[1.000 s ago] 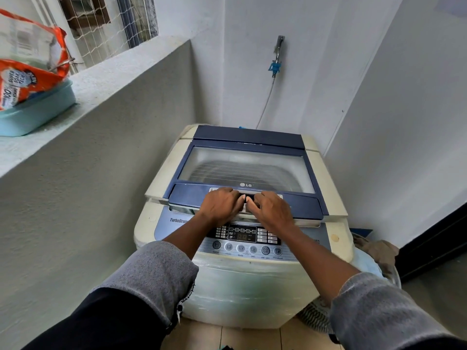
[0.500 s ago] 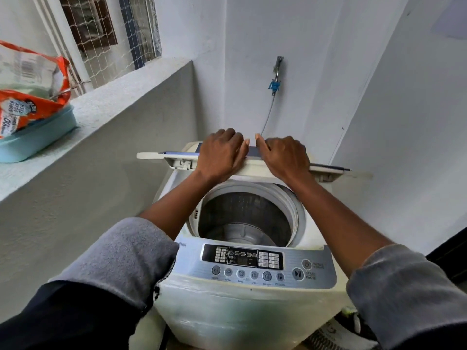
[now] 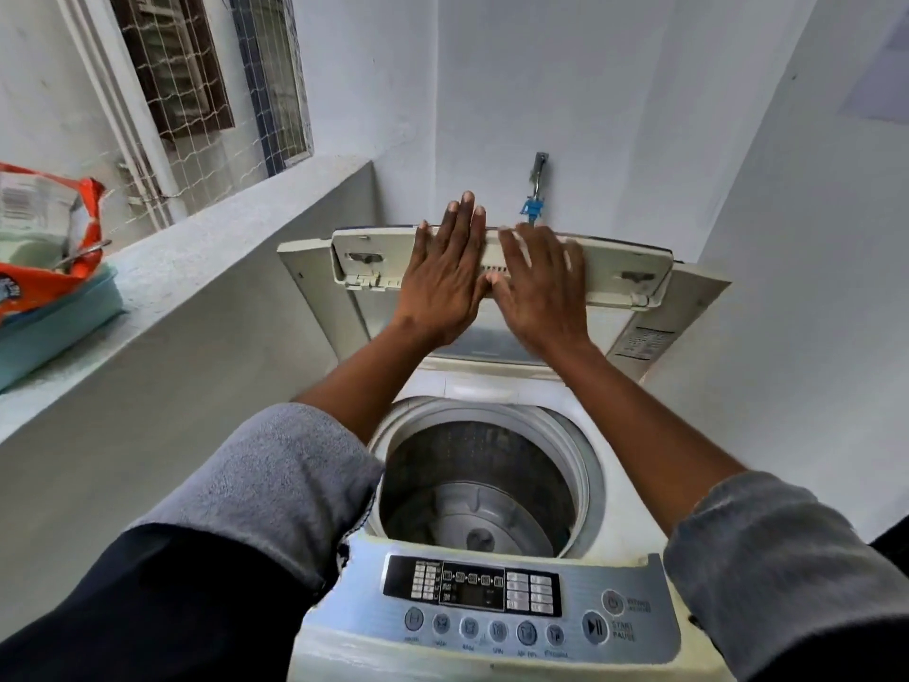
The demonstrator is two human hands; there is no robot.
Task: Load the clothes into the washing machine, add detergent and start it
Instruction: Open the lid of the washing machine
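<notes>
Left hand and right hand, fingers straight and gripping nothing, press flat on the folded cream plastic lid at upper centre of frame, its long axis running left to right, tilted near upright. Below the wrists the round steel drum opens upward; the orange detergent bag, far left, lies nearer the left hand.

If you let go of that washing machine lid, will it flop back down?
It probably won't flop: the lid looks like stiff plastic, and the left hand and right hand press flat on it without bending it. It seems folded at a middle hinge, so it might jackknife. Raised upright near the wall, it likely stays up.
</notes>
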